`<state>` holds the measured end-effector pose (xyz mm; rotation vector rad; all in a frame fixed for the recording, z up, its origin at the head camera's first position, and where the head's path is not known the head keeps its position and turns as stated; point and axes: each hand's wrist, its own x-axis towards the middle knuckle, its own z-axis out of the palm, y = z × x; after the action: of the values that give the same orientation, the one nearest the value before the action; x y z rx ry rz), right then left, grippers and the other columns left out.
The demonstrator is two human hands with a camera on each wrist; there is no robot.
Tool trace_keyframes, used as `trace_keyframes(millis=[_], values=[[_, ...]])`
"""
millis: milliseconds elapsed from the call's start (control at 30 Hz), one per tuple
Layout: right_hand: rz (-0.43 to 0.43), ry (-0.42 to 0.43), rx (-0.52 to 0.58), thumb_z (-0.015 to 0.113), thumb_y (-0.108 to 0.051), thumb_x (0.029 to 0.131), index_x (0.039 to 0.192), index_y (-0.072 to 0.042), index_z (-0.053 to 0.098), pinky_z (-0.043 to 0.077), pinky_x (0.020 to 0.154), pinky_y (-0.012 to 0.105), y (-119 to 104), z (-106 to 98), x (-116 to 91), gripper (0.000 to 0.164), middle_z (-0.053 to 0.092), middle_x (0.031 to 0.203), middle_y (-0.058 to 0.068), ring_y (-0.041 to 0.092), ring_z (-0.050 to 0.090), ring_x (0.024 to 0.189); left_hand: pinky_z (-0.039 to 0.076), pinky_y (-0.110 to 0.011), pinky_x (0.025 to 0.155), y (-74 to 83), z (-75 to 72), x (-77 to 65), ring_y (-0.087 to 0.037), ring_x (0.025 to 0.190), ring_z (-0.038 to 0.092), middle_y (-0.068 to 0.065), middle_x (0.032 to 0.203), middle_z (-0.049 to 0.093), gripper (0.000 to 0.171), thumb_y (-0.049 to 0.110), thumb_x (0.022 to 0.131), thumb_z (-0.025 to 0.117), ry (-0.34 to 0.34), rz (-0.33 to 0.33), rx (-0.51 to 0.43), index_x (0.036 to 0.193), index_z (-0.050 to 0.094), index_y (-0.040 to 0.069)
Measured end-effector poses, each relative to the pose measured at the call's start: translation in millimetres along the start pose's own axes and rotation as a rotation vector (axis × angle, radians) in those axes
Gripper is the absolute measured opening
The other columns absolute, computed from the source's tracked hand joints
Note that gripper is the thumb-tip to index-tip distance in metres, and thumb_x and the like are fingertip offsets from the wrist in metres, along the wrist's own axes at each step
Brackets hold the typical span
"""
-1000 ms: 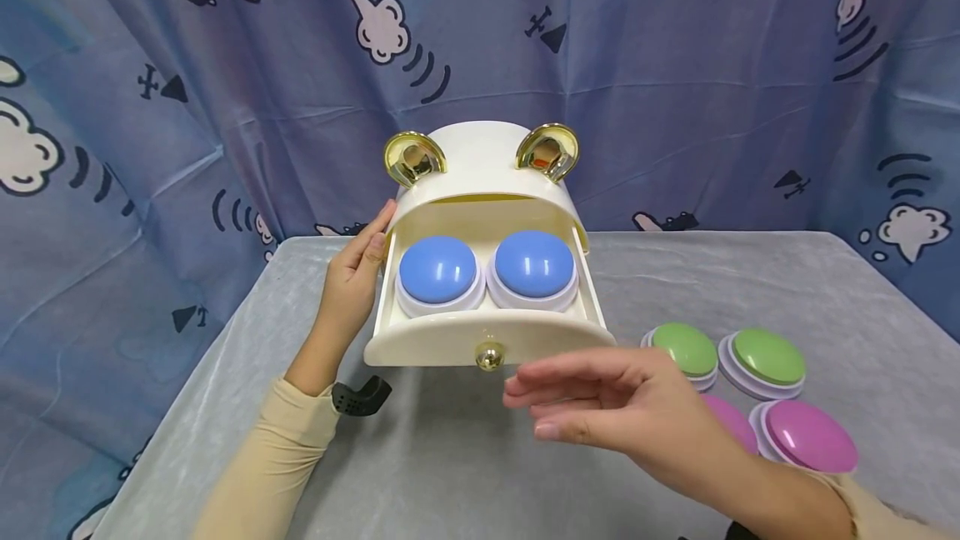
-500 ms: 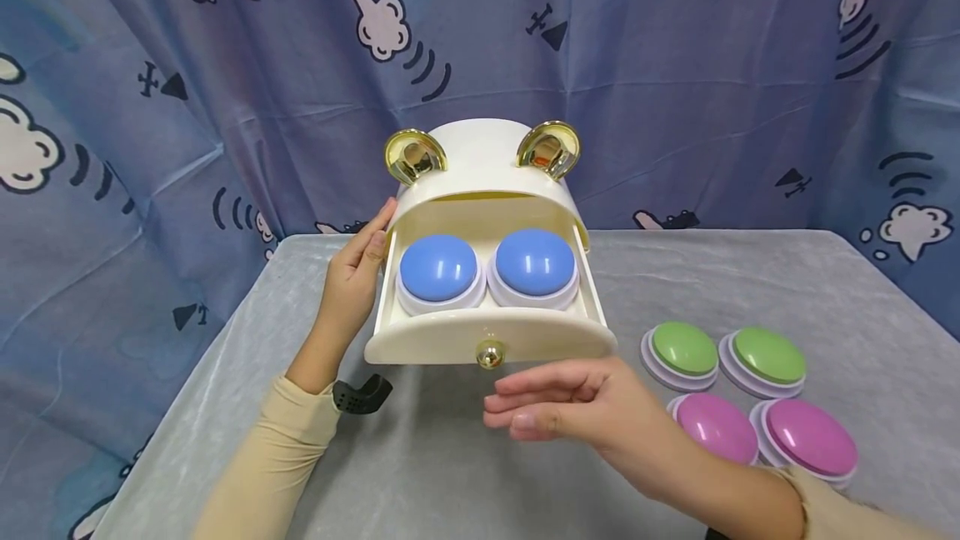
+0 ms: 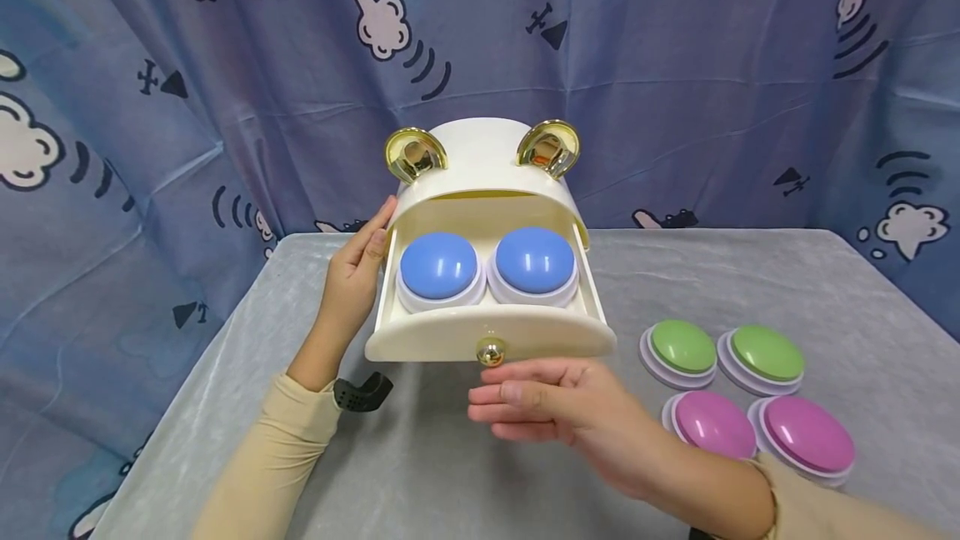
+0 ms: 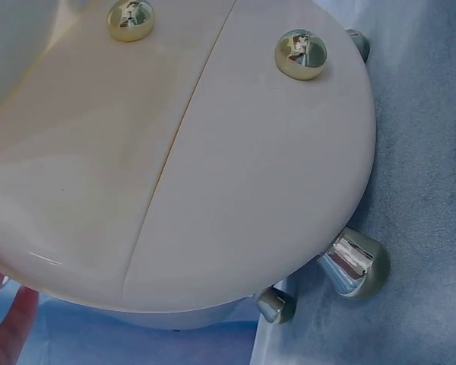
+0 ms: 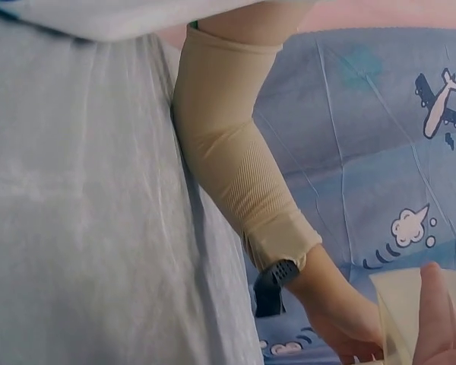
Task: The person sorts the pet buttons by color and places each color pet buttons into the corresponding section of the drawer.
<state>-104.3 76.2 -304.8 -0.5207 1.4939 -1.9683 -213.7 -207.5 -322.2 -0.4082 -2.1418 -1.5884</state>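
A white bear-eared drawer box (image 3: 483,157) stands on the table, its upper drawer (image 3: 382,315) pulled out. Inside the drawer sit two blue dome buzzer buttons (image 3: 438,267) on white bases. My left hand (image 3: 356,269) rests along the left side of the box, its fingers extended. Just below the drawer's gold knob (image 3: 491,351) is my right hand (image 3: 558,402), fingers nearly straight, fingertips close under the knob, nothing held. In the left wrist view, two drawer fronts (image 4: 235,182) meet at a seam, each with a round knob. Left fingers (image 4: 17,323) touch the rim there.
Two green buzzer buttons (image 3: 683,347) and two pink buzzer buttons (image 3: 714,423) lie on the grey cloth-covered table (image 3: 712,273) to the right, near my right forearm. Behind hangs a blue patterned curtain (image 3: 480,23). Gold feet (image 4: 355,262) hold the box up.
My right hand has moved left to beneath the knob, bringing the pink and green buttons more fully into view. My left hand, the box and the pulled-out drawer stay as they were.
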Motion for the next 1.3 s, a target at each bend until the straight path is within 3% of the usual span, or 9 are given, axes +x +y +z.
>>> trace_keyframes(millis=[133,433,633,1300], values=[[0.016,0.006,0.044,0.055,-0.017,0.102,0.133,0.017,0.051,0.058,0.095,0.033,1.2,3.1,3.2,0.046,0.072,0.120,0.015,0.020,0.070,0.112,0.033,-0.027,0.121,-1.4,-0.2,0.5,-0.009,0.145,0.039,0.004,0.155,0.044,0.040,0.022,0.108,0.042,-0.002,-0.002,-0.003,0.147,0.050,0.015],[0.011,0.020,0.158,0.051,-0.022,0.105,0.126,0.000,0.057,0.055,0.100,0.034,1.9,6.4,10.6,0.031,0.072,0.122,0.011,0.022,0.069,0.115,0.033,-0.025,0.121,0.9,-1.6,0.7,-0.007,0.144,0.040,0.005,0.155,0.044,0.041,0.023,0.108,0.042,-0.009,-0.009,0.015,0.148,0.050,0.017],[0.007,0.035,0.226,0.051,-0.023,0.105,0.122,-0.004,0.061,0.055,0.100,0.033,3.8,8.4,12.7,0.027,0.073,0.118,0.008,0.021,0.069,0.114,0.033,-0.024,0.120,1.9,-2.0,0.8,-0.007,0.144,0.040,0.005,0.155,0.044,0.041,0.023,0.108,0.042,-0.016,-0.019,0.004,0.148,0.049,0.016],[-0.023,0.091,0.194,0.054,-0.026,0.104,0.118,-0.003,0.063,0.055,0.100,0.034,-12.5,14.0,24.3,0.028,0.075,0.114,0.008,0.022,0.070,0.112,0.030,-0.029,0.123,2.5,-4.8,1.7,-0.013,0.146,0.038,-0.001,0.156,0.043,0.041,0.020,0.108,0.042,-0.038,-0.030,-0.007,0.147,0.049,0.010]])
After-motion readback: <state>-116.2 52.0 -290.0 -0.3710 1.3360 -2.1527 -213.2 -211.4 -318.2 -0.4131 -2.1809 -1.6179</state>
